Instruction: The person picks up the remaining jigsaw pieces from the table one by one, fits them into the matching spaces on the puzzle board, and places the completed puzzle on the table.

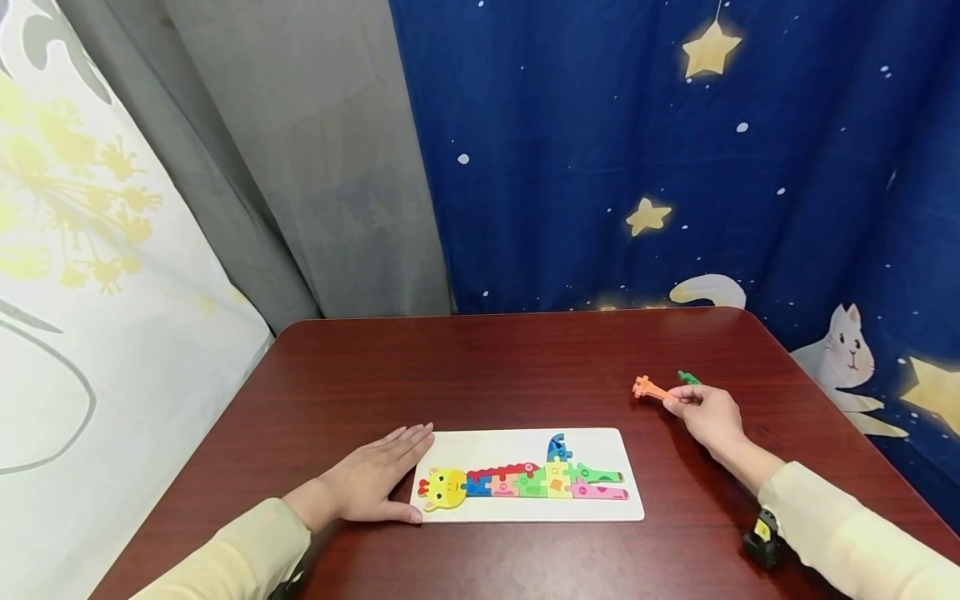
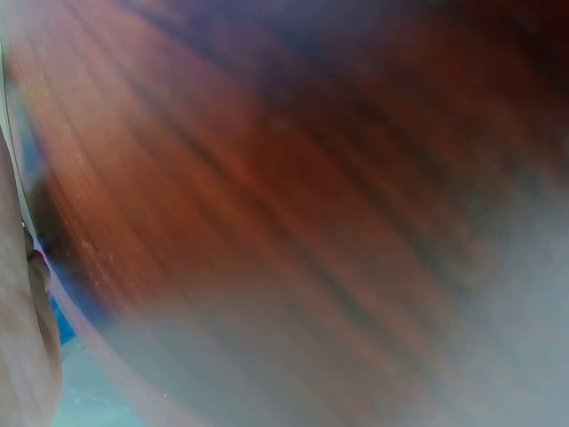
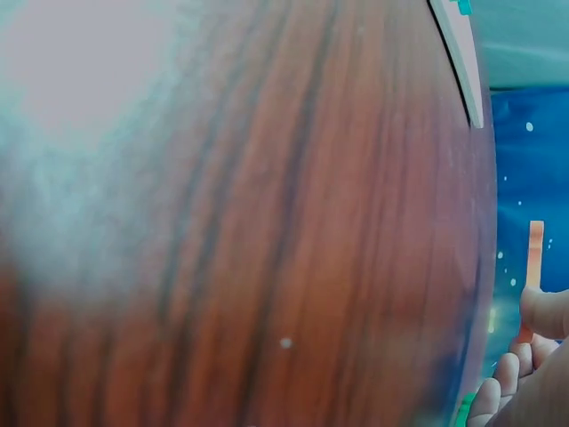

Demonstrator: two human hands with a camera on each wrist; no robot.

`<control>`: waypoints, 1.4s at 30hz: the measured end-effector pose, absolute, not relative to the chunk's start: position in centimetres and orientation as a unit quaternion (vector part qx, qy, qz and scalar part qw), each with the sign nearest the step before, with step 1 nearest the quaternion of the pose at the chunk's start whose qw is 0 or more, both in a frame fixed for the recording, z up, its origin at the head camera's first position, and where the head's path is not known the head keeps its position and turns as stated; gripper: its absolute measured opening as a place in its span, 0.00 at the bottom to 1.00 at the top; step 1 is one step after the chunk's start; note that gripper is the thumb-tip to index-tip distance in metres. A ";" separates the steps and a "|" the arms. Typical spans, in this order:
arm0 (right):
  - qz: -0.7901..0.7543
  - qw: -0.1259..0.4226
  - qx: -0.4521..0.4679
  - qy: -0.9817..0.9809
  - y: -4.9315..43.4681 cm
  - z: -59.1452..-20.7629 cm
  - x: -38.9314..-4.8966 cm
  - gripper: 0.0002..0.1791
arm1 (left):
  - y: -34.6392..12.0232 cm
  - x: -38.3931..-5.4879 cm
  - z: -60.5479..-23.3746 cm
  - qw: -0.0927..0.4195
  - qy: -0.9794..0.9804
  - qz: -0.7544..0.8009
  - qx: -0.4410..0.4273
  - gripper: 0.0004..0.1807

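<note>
A white puzzle board (image 1: 487, 447) lies on the table in the head view. On it, colourful interlocking pieces form a giraffe with a yellow head (image 1: 447, 489) at the left and a blue piece (image 1: 558, 448) sticking up. My left hand (image 1: 378, 471) rests at the board's left end, fingers straight, thumb at the near corner. Off the board's right side, my right hand (image 1: 707, 414) pinches an orange puzzle piece (image 1: 649, 388) between thumb and fingers. The right wrist view shows that orange piece (image 3: 534, 253) edge-on. Just beyond the right hand is a green piece (image 1: 687, 377), partly hidden.
The dark red wooden table (image 1: 450, 367) has its far edge against a blue starry curtain (image 1: 540, 167) and a grey curtain (image 1: 322, 150). White patterned fabric (image 1: 135, 333) hangs at the left. A black wrist device (image 1: 763, 540) sits below the right sleeve.
</note>
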State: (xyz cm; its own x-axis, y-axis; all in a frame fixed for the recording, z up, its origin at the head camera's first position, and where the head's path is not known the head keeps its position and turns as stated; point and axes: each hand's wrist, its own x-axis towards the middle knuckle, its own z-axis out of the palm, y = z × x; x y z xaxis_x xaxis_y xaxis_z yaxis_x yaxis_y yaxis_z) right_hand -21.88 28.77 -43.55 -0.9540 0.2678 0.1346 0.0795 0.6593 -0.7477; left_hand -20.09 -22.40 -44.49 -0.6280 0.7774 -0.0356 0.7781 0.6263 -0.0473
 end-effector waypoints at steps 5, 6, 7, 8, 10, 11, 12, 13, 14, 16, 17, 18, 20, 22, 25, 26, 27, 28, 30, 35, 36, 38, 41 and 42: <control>0.388 0.122 -0.077 -0.910 28.4 -43.2 -21.7 0.11 | -22.4 -20.0 -44.5 0.006 0.901 -0.028 0.433 0.57; 0.385 0.123 -0.071 -0.912 28.3 -43.1 -21.6 0.10 | -22.4 -20.0 -44.5 0.004 0.900 -0.028 0.434 0.57; 0.382 0.124 -0.066 -0.913 28.2 -43.0 -21.6 0.10 | -22.4 -20.1 -44.6 0.003 0.900 -0.027 0.436 0.57; 0.379 0.126 -0.061 -0.915 28.2 -43.0 -21.5 0.10 | -22.4 -20.1 -44.6 0.001 0.899 -0.027 0.437 0.57; 0.377 0.130 -0.051 -0.916 27.9 -42.9 -21.4 0.10 | -22.4 -20.1 -44.6 -0.002 0.898 -0.028 0.439 0.57; 0.377 0.132 -0.046 -0.916 27.8 -42.9 -21.4 0.10 | -22.5 -20.2 -44.6 -0.003 0.898 -0.027 0.440 0.57; 0.377 0.134 -0.042 -0.916 27.7 -42.8 -21.4 0.10 | -22.5 -20.2 -44.6 -0.005 0.897 -0.028 0.440 0.57; 0.375 0.136 -0.039 -0.916 27.6 -42.8 -21.3 0.10 | -22.5 -20.2 -44.6 -0.006 0.897 -0.028 0.441 0.57; 0.374 0.138 -0.035 -0.916 27.5 -42.8 -21.3 0.10 | -22.5 -20.2 -44.6 -0.007 0.897 -0.028 0.441 0.57; 0.373 0.139 -0.027 -0.917 27.2 -42.8 -21.3 0.09 | -22.5 -20.1 -44.6 -0.009 0.897 -0.026 0.441 0.57; 0.373 0.139 -0.024 -0.917 27.1 -42.8 -21.2 0.09 | -22.5 -20.1 -44.6 -0.011 0.897 -0.025 0.442 0.57; 0.373 0.139 -0.020 -0.917 27.0 -42.8 -21.2 0.09 | -22.5 -20.1 -44.6 -0.012 0.897 -0.023 0.442 0.57; 0.375 0.136 -0.014 -0.917 26.8 -42.8 -21.2 0.09 | -22.5 -20.1 -44.6 -0.013 0.897 -0.021 0.442 0.57; 0.381 0.130 -0.007 -0.916 26.6 -42.8 -21.1 0.09 | -22.5 -20.1 -44.5 -0.011 0.897 -0.020 0.442 0.58; 0.384 0.124 0.003 -0.915 26.2 -42.8 -21.1 0.09 | -22.5 -20.1 -44.5 -0.008 0.897 -0.021 0.441 0.58; 0.384 0.123 0.006 -0.915 26.1 -42.7 -21.1 0.09 | -22.4 -20.1 -44.5 -0.008 0.897 -0.021 0.442 0.58; 0.386 0.122 0.011 -0.915 26.0 -42.7 -21.0 0.09 | -22.4 -20.2 -44.5 -0.009 0.897 -0.021 0.442 0.58; 0.385 0.123 0.015 -0.915 25.9 -42.7 -21.0 0.09 | -22.4 -20.1 -44.5 -0.011 0.896 -0.021 0.444 0.58; 0.386 0.123 0.023 -0.914 25.7 -42.7 -21.0 0.08 | -22.4 -20.1 -44.6 -0.018 0.894 -0.020 0.447 0.57; 0.393 0.123 0.041 -0.910 25.3 -42.8 -20.9 0.06 | -22.4 -20.1 -44.6 -0.031 0.890 -0.022 0.454 0.57; 0.393 0.123 0.043 -0.910 25.2 -42.8 -20.8 0.06 | -22.4 -20.1 -44.6 -0.030 0.890 -0.022 0.454 0.57; 0.393 0.123 0.047 -0.910 25.0 -42.8 -20.7 0.06 | -22.5 -20.2 -44.6 -0.027 0.891 -0.021 0.453 0.57; 0.392 0.121 0.054 -0.910 24.7 -42.9 -20.6 0.06 | -22.5 -20.1 -44.6 -0.023 0.892 -0.019 0.451 0.57; 0.394 0.121 0.056 -0.910 24.6 -42.9 -20.6 0.06 | -22.5 -20.1 -44.6 -0.022 0.892 -0.020 0.450 0.57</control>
